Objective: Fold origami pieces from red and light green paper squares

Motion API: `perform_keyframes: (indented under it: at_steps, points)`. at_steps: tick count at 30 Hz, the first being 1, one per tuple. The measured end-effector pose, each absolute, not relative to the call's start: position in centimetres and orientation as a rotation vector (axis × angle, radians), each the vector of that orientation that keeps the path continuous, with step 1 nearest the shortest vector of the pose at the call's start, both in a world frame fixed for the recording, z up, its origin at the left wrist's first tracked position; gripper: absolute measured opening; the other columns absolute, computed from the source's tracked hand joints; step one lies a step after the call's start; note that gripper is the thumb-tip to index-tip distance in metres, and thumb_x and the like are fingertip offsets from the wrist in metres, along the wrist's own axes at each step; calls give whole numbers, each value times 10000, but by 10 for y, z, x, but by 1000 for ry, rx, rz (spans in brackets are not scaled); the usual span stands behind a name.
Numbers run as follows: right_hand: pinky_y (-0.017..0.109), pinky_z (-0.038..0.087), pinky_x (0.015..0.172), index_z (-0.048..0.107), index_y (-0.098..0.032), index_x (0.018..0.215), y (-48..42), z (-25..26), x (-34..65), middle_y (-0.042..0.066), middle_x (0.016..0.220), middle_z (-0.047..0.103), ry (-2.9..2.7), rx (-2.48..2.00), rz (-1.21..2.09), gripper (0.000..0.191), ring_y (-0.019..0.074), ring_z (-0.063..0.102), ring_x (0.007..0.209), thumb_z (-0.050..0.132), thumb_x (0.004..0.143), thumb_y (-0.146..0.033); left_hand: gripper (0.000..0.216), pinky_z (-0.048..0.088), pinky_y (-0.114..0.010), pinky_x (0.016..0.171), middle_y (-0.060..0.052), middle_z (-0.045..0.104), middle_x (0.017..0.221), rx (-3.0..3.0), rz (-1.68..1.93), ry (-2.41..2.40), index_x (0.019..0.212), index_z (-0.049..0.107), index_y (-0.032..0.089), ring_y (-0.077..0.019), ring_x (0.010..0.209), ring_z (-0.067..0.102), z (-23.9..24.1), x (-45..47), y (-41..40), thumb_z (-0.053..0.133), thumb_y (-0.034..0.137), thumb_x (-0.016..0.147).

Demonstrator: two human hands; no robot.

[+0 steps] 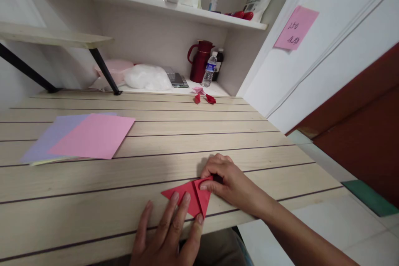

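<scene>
— While the left hand (pixel 170 232) lies flat, fingers spread, pinning the red paper (pixel 190 199) at the near edge of the tabletop (pixel 149 162), what does the right do?

— The right hand (pixel 229 181) pinches the folded flap's upper corner, grip closed on the paper. I'd line the edges up first, then crease outward from the pinned centre.

— And the pink sheet (pixel 93 135)?

— Well apart, far left, lying on a purple one (pixel 51 137).

Probably a home craft nook, wooden desk (pixel 156 133), cluttered shelf (pixel 187 10), thermos (pixel 199 61)
</scene>
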State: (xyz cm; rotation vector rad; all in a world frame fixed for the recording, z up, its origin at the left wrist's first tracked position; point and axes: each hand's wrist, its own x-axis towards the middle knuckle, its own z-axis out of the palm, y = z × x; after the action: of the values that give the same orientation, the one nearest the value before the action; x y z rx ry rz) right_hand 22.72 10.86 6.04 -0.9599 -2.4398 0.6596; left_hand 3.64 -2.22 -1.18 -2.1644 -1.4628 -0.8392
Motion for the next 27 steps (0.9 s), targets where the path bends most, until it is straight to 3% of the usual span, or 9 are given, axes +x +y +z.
perform_keyframes:
  at_steps: [7, 17, 23, 27]
  points:
    - [339, 349, 787, 601, -197, 707, 108, 58, 217, -17, 810, 612, -2359, -1121, 639, 252, 172, 575, 815, 821, 779, -298, 366, 115, -570, 1205, -15, 657, 1332, -2179, -741, -1337, 1207, 629, 375, -179, 1409, 400, -18, 30, -22, 384, 226, 980]
    - [356, 338, 811, 616, -202, 678, 106, 61, 208, -22, 795, 631, -2314, -1285, 655, 224, 190, 582, 839, 827, 751, -198, 354, 63, -504, 1239, 11, 686, 1287, -2201, -746, -1341, 1123, 653, 308, -111, 1477, 246, -13, 28, -20, 371, 146, 983]
    - [348, 333, 805, 615, -202, 679, 107, 56, 211, -28, 777, 618, -2305, -1229, 662, 247, 177, 578, 809, 852, 736, -243, 347, 63, -508, 1237, 13, 666, 1318, -2229, -744, -1354, 1126, 646, 312, -120, 1474, 260, -12, 27, -21, 347, 188, 1004]
    - [342, 328, 804, 610, -201, 693, 108, 56, 212, -34, 780, 610, -2326, -1203, 639, 257, 170, 572, 805, 854, 741, -268, 349, 40, -479, 1246, 22, 600, 1402, -2303, -716, -1382, 1206, 607, 253, -128, 1409, 390, -7, 24, -24, 331, 189, 1003]
